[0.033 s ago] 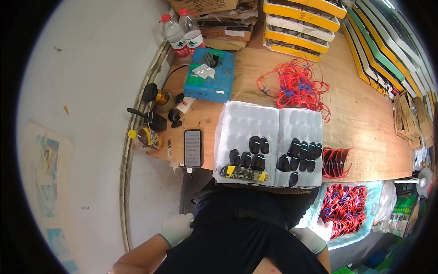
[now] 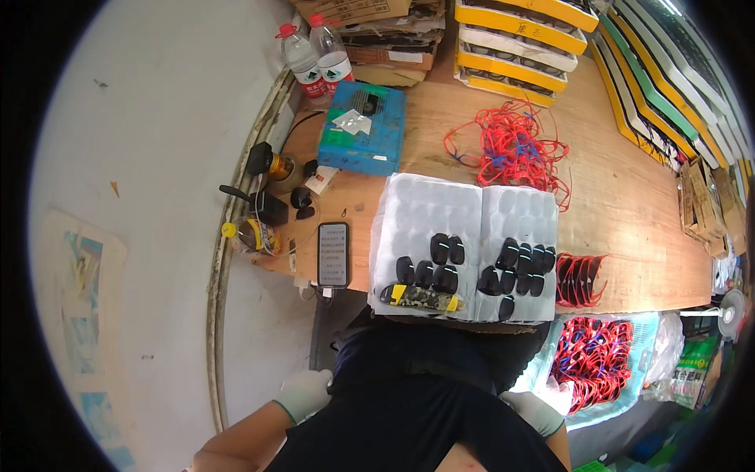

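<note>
A view straight down over a wooden workbench [image 2: 629, 204] that fills the centre and right of the frame, with a pale floor to the left.

At the lower edge, the left hand [image 2: 305, 393] in a light glove rests at the person's dark-clothed hip, lower left of centre; the fingers curl against the clothing and hold nothing that can be seen. The right hand [image 2: 536, 411], also gloved, sits at the other hip, lower right of centre; how far it is closed cannot be told, as it is partly hidden.

Nearest the hands, at the bench's near edge in the centre, lie two white moulded plastic trays [image 2: 440, 212] side by side, holding rows of small glossy black oval parts [image 2: 519, 271]. Just left of the trays lies a black smartphone [image 2: 333, 253] with a lit screen.

Above the trays is a tangle of red wires [image 2: 507, 149]. Upper centre-left sits a blue rectangular box [image 2: 363, 130]. Beyond it stand two clear plastic water bottles with red caps and green-and-white labels [image 2: 314, 55], next to brown cardboard boxes [image 2: 377, 23]. Stacked yellow shallow trays [image 2: 511, 35] line the top centre.

At lower right, beside the right hand, a pale bin [image 2: 641, 330] holds bundles of red wire, and a green printed packet [image 2: 696, 370] lies at the far right.
</note>
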`<state>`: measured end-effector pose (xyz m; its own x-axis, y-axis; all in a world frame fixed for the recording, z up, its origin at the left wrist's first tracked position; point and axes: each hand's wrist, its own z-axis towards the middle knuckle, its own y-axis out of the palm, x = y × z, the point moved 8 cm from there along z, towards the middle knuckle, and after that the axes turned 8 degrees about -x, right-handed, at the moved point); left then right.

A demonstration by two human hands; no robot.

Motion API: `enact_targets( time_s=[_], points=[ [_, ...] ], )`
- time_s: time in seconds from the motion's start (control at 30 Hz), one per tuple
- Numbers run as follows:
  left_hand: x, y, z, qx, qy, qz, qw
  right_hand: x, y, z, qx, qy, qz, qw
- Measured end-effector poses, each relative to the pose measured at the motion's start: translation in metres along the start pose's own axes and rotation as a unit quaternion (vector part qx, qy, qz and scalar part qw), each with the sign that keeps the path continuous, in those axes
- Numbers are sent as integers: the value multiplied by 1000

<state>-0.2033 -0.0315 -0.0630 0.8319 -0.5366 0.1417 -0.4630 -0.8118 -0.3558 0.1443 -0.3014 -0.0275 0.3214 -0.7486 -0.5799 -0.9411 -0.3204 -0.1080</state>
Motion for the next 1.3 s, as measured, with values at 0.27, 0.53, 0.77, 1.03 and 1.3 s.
enact_targets(
  time_s=[0.27, 0.53, 0.77, 1.03, 1.3],
  points=[
    [15, -20, -63, -255, 157, -60, 952, 17, 8, 4, -41, -116, 55, 991],
    [38, -84, -78, -9, 209, -1, 978, -10, -8, 13, 114, -84, 28, 990],
    [113, -130, -65, 273, 315, 10, 909, -44, -27, 13, 375, -176, -155, 897],
    [131, -127, -36, 225, 429, -61, 873, -70, -36, -19, 377, -220, -137, 889],
    [115, -110, -30, -110, 467, -137, 867, -90, -32, -41, 105, -304, -88, 943]
  ],
)
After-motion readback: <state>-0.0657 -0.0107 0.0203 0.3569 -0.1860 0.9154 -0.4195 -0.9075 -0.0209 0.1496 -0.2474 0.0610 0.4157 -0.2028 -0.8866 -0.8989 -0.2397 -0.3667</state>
